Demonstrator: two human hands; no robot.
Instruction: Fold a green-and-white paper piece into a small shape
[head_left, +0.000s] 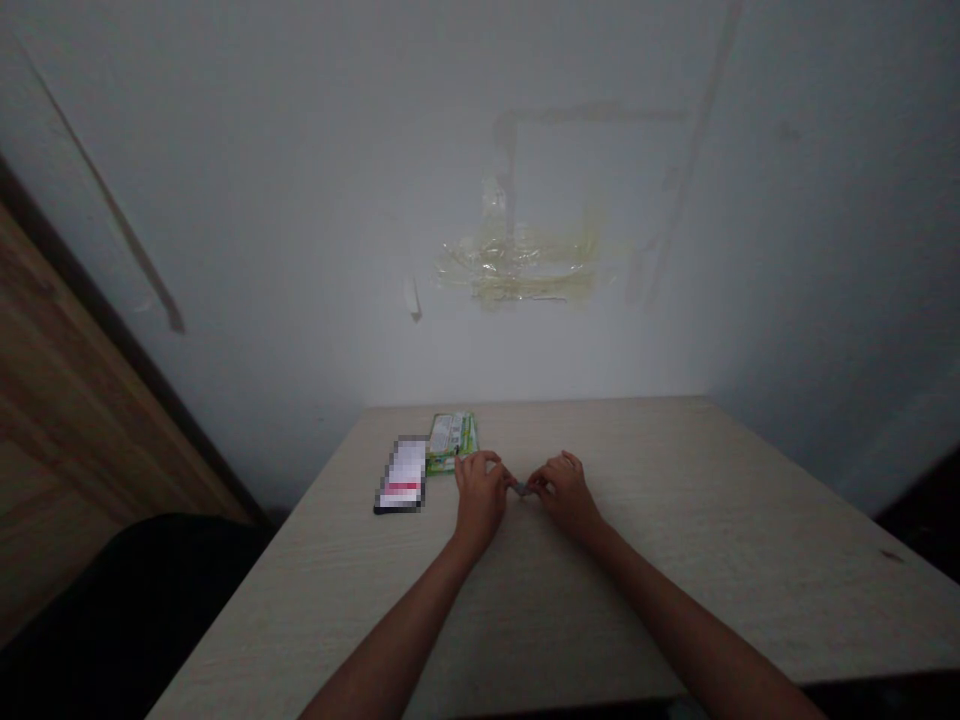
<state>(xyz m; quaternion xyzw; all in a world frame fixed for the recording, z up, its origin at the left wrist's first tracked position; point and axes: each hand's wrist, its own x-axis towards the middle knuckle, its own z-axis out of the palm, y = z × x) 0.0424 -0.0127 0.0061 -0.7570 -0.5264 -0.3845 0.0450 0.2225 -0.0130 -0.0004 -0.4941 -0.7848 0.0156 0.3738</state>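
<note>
My left hand (480, 490) and my right hand (566, 495) meet over the middle of the table, fingertips pinched from either side on one small grey piece (523, 489). Its kind is too small to make out, and my fingers cover both its ends. Just left of my left hand lies a green and white printed packet (452, 437), partly behind that hand. Beside the packet is a phone (403, 480) with a lit, pixelated screen and a dark edge.
The pale wooden table (712, 530) runs back to a white wall (315, 200) with peeling clear tape (517, 265) on it. A wooden door or panel (90, 400) stands at the left, with a dark rounded shape (142, 600) below it.
</note>
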